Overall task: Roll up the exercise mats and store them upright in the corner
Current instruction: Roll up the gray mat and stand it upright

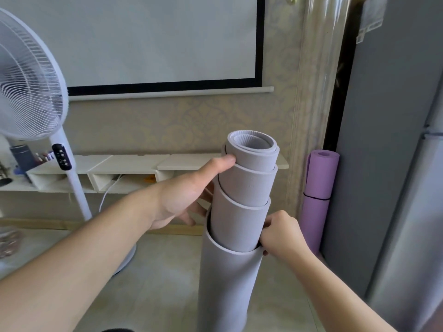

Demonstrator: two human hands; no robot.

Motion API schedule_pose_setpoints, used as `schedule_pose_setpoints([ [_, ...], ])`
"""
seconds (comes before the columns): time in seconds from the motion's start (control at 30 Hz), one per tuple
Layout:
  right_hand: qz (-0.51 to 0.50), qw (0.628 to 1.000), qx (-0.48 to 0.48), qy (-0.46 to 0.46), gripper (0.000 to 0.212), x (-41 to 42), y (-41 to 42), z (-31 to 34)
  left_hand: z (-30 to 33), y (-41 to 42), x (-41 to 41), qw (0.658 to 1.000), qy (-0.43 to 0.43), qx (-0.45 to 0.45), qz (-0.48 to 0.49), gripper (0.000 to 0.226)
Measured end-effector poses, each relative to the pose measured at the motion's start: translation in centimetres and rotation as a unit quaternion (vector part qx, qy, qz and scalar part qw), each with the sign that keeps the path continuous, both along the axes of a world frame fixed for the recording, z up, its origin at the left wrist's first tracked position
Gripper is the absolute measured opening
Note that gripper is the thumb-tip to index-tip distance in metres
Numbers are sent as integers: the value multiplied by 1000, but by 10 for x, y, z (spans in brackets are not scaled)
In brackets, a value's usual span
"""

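My left hand (184,200) grips telescoped upright grey mat (239,212); right hand (280,236) pinches its outer layer edge.

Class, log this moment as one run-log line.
grey mat: upright, telescoped | left hand: holds inner layers | right hand: pinches outer edge | purple mat: upright in corner

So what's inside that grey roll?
The grey mat has telescoped: inner coils stick up out of the outer layer, around a hollow, ribbed core. Deeper down is hidden.
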State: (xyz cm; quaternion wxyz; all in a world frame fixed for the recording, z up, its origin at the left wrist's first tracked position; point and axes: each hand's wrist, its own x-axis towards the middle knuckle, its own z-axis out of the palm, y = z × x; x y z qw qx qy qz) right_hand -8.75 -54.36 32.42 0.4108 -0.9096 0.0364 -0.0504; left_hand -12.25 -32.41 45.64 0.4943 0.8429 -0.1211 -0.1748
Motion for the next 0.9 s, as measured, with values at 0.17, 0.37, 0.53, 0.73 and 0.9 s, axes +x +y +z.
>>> schedule_pose_setpoints([
  [0.17, 34, 999, 3, 17, 40, 0, -2, 0, -4, -1, -2, 990, -73, -115, 43, 73],
  [0.37, 53, 998, 15, 21, 42, 1, 4, -3, 2, -10, 0, 970, -240, 32, -8, 57],
  [0.53, 31, 999, 37, -18, 35, 5, 3, -6, -66, -12, 12, 901, -242, 359, -7, 45],
  [0.73, 43, 997, 47, -40, 37, 8, 5, -10, -86, -23, 15, 822, -319, 469, 49, 67],
  [0.9, 50, 995, 55, -62, 37, 8, 10, -11, -76, -37, 26, 875, -226, 424, 58, 79],
])
